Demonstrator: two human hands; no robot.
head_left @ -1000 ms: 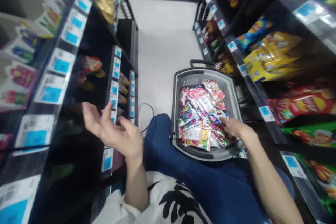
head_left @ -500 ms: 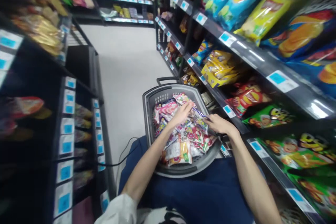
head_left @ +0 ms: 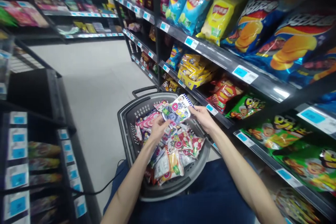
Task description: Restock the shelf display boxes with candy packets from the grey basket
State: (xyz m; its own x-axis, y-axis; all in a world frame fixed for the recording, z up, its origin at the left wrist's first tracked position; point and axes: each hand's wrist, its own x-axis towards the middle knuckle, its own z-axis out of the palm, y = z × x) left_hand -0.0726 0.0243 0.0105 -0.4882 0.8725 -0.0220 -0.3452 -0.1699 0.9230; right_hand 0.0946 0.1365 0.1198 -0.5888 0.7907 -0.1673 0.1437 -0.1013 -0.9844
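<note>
A candy packet, white and purple with blueberry pictures and a striped top edge, is held up above the basket. My right hand pinches its upper right side. At its lower left edge, my left hand grips it between thumb and fingers. Below lies a grey plastic shopping basket, filled with several small candy packets. Among them I see a red-and-white packet and an orange-and-white packet. The basket rests against my lap, and its far handle sticks out beyond the rim.
On the right, shelves carry chip bags, such as a yellow bag and green bags. A dark rack with price tags stands on the left. Pale floor runs between them, and a black cable hangs at lower left.
The packet has come up out of the basket, its front now facing me, with both hands on it. My view has turned right, so the basket appears further left.
</note>
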